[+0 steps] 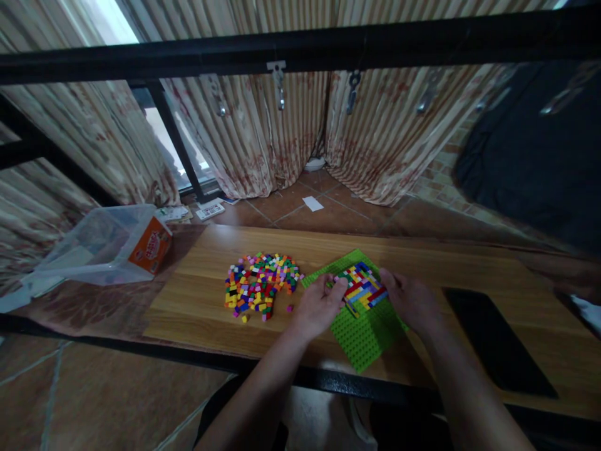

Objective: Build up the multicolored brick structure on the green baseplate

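A patchwork of coloured toy building bricks (365, 289) lies over a green studded baseplate (366, 338), which sits turned cornerwise on the table. At the patchwork's left edge is my left hand (322, 307), its thumb and fingers drawn together in a pinch. Anything between those fingertips is hidden or too small to name. My right hand (413, 302) is closed at the opposite edge, fingertips against or just beside the bricks. What it grips, if anything, cannot be made out. Left of the baseplate spreads a loose pile of small mixed-colour bricks (260, 282).
The wooden tabletop (188, 300) has a dark front rail. A black flat panel (498, 341) lies at the right. A clear plastic bin (107, 241) with an orange label stands at the left. Above the far side runs a black bar (310, 53) with metal hooks.
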A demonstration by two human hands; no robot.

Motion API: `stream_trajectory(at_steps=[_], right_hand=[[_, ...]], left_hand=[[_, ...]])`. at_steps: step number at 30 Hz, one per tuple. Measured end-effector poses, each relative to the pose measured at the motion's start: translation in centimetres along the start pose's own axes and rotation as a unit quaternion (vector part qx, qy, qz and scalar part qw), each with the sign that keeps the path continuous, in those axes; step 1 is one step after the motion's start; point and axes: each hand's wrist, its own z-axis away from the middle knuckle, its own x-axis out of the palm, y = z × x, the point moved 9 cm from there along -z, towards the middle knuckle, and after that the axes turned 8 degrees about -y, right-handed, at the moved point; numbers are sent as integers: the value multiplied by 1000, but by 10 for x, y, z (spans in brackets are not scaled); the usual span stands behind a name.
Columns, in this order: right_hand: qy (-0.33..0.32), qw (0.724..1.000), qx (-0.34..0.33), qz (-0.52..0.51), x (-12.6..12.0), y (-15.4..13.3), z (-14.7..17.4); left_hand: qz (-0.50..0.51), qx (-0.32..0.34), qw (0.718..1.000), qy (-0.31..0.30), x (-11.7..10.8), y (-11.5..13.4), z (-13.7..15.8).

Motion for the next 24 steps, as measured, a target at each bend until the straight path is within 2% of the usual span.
stream_trajectory(at_steps=[8,11,14,19,24], right_hand=[[-57,997,-31,-39,11,-16,7],[-74,996,-18,-42,12,-10,7],[-86,996,-6,-26,11,1,5],[-90,995,40,5,9,18,2],[-61,996,56,41,5,10,-1]], left_hand=[[-114,17,992,46,-8,7,3],[-144,10,988,58,-5,11,7],[-145,-3,989,42,5,12,9],[-146,13,989,33,12,20,7],[-156,25,987,42,3,23,1]])
